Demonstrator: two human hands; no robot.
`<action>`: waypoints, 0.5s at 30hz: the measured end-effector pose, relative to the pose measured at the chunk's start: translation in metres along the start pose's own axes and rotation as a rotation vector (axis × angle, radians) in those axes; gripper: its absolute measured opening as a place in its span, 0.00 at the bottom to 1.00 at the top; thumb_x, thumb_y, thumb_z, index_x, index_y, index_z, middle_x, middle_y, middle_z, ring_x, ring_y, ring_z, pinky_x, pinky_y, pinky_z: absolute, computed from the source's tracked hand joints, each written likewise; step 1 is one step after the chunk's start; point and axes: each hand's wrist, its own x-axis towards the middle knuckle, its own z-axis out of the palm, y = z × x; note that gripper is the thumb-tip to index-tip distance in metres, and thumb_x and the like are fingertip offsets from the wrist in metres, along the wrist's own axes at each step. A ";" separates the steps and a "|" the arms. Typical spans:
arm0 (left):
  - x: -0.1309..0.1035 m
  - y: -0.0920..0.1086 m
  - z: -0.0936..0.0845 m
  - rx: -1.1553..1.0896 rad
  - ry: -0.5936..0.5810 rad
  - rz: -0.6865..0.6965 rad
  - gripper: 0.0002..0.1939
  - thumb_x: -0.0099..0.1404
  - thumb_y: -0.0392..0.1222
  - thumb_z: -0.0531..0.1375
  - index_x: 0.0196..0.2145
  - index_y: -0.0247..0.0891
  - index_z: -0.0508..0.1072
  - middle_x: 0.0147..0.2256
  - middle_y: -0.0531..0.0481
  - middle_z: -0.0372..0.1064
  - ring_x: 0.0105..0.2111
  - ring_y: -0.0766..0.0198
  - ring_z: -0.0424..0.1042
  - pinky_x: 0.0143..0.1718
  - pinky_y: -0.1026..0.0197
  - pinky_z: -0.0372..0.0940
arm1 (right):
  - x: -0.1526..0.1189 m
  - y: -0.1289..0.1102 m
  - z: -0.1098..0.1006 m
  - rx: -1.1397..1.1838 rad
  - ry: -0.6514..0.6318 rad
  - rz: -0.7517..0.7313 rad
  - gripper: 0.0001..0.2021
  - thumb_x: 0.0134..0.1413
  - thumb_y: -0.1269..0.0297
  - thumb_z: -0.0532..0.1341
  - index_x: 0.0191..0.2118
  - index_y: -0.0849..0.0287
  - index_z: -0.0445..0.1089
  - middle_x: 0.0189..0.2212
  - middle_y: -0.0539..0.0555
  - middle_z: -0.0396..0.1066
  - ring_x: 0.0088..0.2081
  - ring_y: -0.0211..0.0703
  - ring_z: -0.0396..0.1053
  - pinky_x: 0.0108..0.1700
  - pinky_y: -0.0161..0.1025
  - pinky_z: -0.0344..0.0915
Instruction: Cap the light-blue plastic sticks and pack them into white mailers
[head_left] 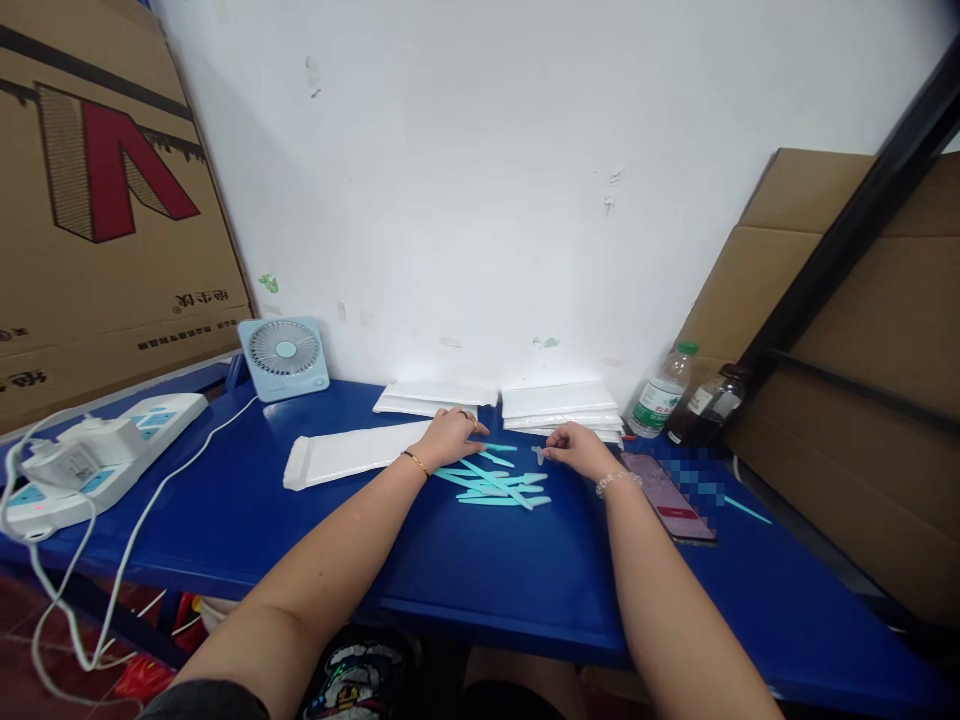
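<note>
A loose pile of slim turquoise sticks with paler ends, shaped like eyebrow razors (499,488), lies on the blue table. My left hand (452,438) is over the pile's left edge, its fingers closed on the near end of one turquoise razor (501,448) that points right. Just right of the pile, my right hand (579,450) pinches a small translucent piece (538,455) between thumb and fingertips; its exact kind is unclear. A long white padded envelope (345,455) lies flat beside my left hand, partly covered by it.
White envelopes lie in two stacks, left (431,396) and right (559,400), against the wall. On the right are a phone (670,495), a water bottle (660,395), a dark bottle (706,408) and one separate turquoise stick (746,510). A fan (285,355) and power strip (150,430) stand left.
</note>
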 end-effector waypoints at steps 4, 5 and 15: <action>0.001 -0.003 0.008 -0.031 -0.087 0.050 0.17 0.55 0.53 0.61 0.41 0.48 0.74 0.40 0.49 0.70 0.44 0.55 0.65 0.45 0.55 0.51 | -0.004 -0.008 0.001 0.080 -0.221 -0.048 0.14 0.39 0.54 0.66 0.30 0.60 0.74 0.25 0.50 0.68 0.27 0.38 0.63 0.29 0.34 0.59; 0.002 -0.003 0.010 -0.033 -0.100 0.044 0.14 0.56 0.53 0.61 0.38 0.46 0.75 0.37 0.50 0.71 0.42 0.56 0.66 0.45 0.55 0.51 | -0.004 -0.010 0.002 0.101 -0.306 -0.052 0.15 0.37 0.54 0.67 0.30 0.60 0.74 0.24 0.49 0.67 0.26 0.37 0.63 0.29 0.34 0.59; -0.003 0.012 0.002 -0.155 -0.037 0.066 0.17 0.63 0.55 0.53 0.41 0.44 0.74 0.38 0.52 0.72 0.39 0.62 0.69 0.41 0.62 0.56 | -0.006 -0.019 0.003 0.228 -0.338 -0.052 0.14 0.34 0.56 0.69 0.25 0.62 0.70 0.19 0.47 0.64 0.22 0.34 0.58 0.25 0.32 0.55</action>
